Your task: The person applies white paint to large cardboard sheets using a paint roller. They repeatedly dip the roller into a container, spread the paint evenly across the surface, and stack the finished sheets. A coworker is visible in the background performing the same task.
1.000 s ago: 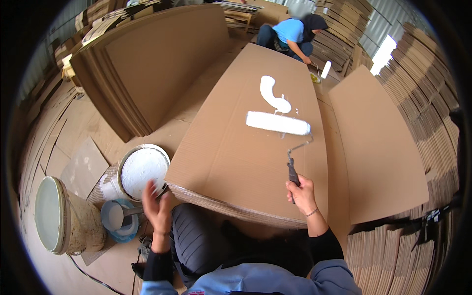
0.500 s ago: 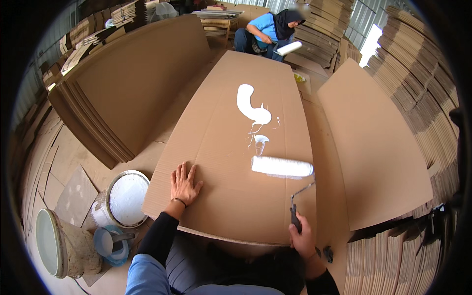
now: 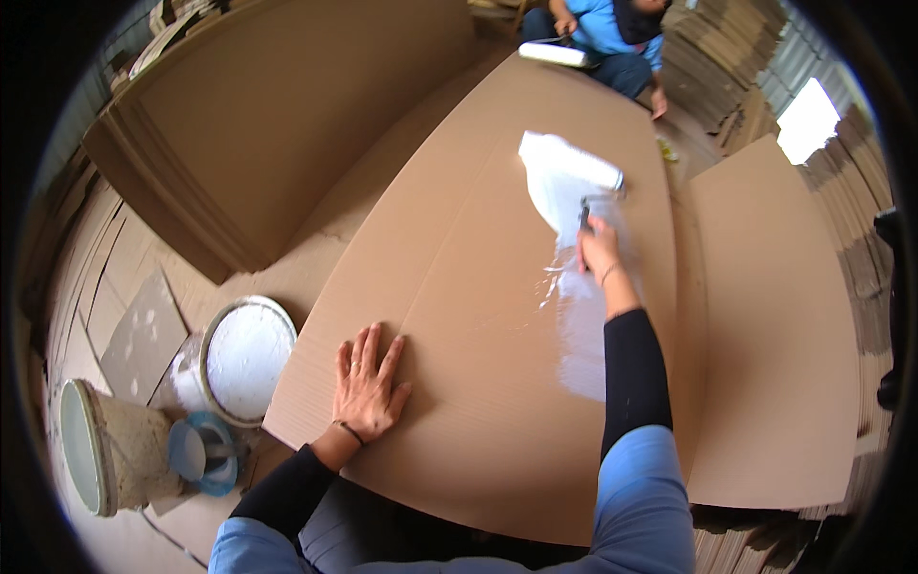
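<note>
A large brown cardboard sheet (image 3: 459,383) lies flat before me. My left hand (image 3: 368,387) rests on its near left part, palm down with the fingers spread. With my right hand (image 3: 600,247) I grip the dark handle of a paint roller (image 3: 574,163), whose white sleeve sits on the far part of the sheet. White paint (image 3: 550,196) lies thick just below the sleeve. From there a thin whitish streak (image 3: 585,344) runs back toward me along the right side, and small splatters lie beside it.
A thick stack of cardboard sheets (image 3: 277,124) leans at the left. Beside my left arm stand a bucket of white paint (image 3: 251,359), another bucket (image 3: 105,450) and a blue container (image 3: 206,454). At the far end a co-worker (image 3: 612,43) holds another roller (image 3: 553,55). Another cardboard sheet (image 3: 775,335) lies right.
My right hand has pushed the roller away from me across the sheet, spreading the paint into a streak. My left hand stays flat on the cardboard. The co-worker's roller has moved to the sheet's far edge.
</note>
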`<action>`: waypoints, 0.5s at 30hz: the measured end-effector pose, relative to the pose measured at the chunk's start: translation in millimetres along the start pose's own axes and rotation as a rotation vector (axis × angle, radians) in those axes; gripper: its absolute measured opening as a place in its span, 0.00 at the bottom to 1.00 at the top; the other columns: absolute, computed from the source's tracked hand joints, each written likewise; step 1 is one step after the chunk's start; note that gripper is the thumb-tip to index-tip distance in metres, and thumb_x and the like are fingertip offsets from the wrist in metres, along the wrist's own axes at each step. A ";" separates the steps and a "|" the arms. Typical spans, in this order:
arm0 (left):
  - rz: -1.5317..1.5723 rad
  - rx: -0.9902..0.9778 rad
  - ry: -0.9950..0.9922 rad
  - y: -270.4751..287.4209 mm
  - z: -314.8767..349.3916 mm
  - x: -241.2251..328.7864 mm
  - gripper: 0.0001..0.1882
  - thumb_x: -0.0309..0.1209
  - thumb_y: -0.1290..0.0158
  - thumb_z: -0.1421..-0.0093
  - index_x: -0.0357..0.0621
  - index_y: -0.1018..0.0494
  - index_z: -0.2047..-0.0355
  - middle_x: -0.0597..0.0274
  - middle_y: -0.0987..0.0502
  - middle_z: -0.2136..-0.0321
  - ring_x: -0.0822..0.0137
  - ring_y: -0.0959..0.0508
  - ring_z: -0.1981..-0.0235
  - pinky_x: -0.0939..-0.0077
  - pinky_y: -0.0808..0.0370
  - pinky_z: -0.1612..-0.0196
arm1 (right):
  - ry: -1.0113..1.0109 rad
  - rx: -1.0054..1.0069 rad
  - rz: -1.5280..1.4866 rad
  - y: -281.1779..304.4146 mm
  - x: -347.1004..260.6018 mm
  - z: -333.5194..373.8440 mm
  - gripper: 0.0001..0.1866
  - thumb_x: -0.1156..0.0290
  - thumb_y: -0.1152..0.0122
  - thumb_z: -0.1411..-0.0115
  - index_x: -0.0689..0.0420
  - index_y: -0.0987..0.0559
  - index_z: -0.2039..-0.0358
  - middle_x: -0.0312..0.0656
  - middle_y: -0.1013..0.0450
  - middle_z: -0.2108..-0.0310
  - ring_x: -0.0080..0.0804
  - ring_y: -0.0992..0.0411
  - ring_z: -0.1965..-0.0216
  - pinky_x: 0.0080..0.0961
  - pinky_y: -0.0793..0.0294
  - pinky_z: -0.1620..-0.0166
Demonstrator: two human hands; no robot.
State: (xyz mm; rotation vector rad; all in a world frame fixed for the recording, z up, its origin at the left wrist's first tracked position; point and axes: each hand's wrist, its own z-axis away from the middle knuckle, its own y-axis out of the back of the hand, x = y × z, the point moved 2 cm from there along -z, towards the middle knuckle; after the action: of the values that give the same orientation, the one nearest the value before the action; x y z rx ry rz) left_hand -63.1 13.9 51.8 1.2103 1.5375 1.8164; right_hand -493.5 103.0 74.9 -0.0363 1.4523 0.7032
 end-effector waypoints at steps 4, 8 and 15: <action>-0.034 0.060 -0.049 -3.1 1.8 -1.7 0.37 0.46 0.53 0.41 0.51 0.47 0.34 0.45 0.54 0.33 0.49 0.55 0.31 0.47 0.61 0.33 | 0.121 -0.084 -0.029 -52.9 -19.8 -33.8 0.29 0.78 0.50 0.48 0.63 0.34 0.42 0.41 0.31 0.85 0.29 0.35 0.91 0.30 0.38 0.88; -0.001 -0.002 -0.010 -4.3 1.0 -3.5 0.37 0.47 0.53 0.41 0.51 0.47 0.33 0.45 0.54 0.33 0.49 0.56 0.31 0.46 0.62 0.33 | 0.055 -0.065 0.085 -69.0 -31.1 -8.3 0.30 0.76 0.49 0.44 0.58 0.39 0.39 0.37 0.33 0.85 0.26 0.37 0.90 0.27 0.39 0.89; 0.018 0.079 -0.023 -12.9 1.6 -7.0 0.35 0.45 0.51 0.43 0.51 0.43 0.35 0.47 0.52 0.33 0.51 0.54 0.31 0.48 0.60 0.32 | -0.097 -0.155 0.092 1.3 -10.8 108.5 0.29 0.75 0.46 0.43 0.55 0.37 0.40 0.35 0.33 0.84 0.23 0.38 0.89 0.26 0.40 0.90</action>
State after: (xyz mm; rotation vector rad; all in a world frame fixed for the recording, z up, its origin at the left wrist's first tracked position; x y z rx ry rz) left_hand -60.6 12.5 37.3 1.2807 1.6044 1.7616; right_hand -397.1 146.4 102.0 -0.0547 1.3108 0.8808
